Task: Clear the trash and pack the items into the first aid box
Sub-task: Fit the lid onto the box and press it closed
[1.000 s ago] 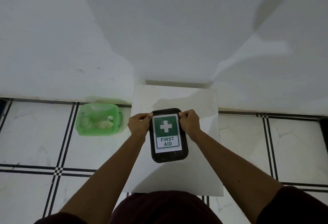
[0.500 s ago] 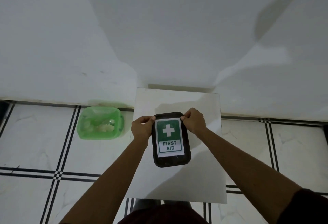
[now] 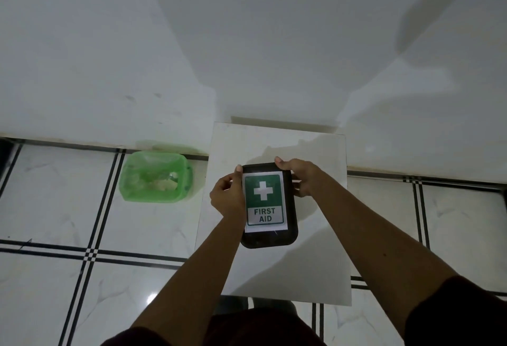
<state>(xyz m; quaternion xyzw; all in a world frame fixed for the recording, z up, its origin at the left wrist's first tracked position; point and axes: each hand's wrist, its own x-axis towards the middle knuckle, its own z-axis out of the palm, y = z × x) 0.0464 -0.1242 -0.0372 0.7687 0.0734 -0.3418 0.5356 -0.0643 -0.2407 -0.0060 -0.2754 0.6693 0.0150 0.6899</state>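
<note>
A black first aid box with a green and white "FIRST AID" label lies lid-closed on a small white table. My left hand grips its left edge near the far corner, thumb on the lid. My right hand holds the far right corner, fingers wrapped down the side. No loose items or trash show on the table. What is inside the box is hidden.
A green bin lined with a clear bag and holding crumpled trash stands on the tiled floor left of the table, against the white wall. Black-lined white floor tiles surround the table.
Both hands have stayed on the box's far corners. My view has shifted slightly, so box and table sit lower in frame; the right hand has slid a little down the right side.
</note>
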